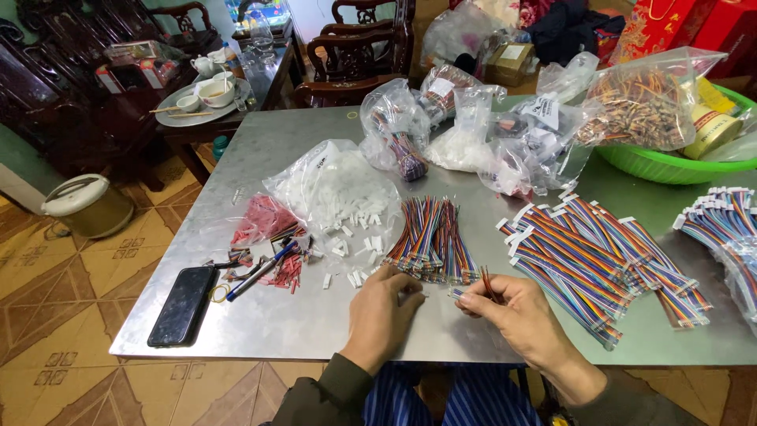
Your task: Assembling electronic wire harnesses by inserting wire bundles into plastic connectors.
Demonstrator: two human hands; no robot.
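A thin bunch of coloured wires (486, 284) sits pinched in the right hand (516, 312), near the front edge of the metal table (260, 158), about midway along it. The right thumb and fingers are clamped on the wires, whose red ends stick up past the fingertips. The left hand (384, 304) lies just beside it, fingers curled together toward the wire ends; whether it grips a small white piece there is too small to tell.

Judging from this, the step is fitting wire ends to a connector. It would go best with the wires kept flat and in colour order, held close to their tips so they do not splay.

Just behind the hands lies a loose bundle of rainbow wires (430, 237). To its left, white connectors (351, 229) spill from a clear bag. Further left are red pieces (272, 225), a blue pen (264, 268) and a black phone (183, 305) near the front left corner. To the right, finished ribbon cables (591, 252) with white plugs fan out toward the right edge. Along the back edge stand more clear bags (473, 134) of parts and a green basin (662, 162).
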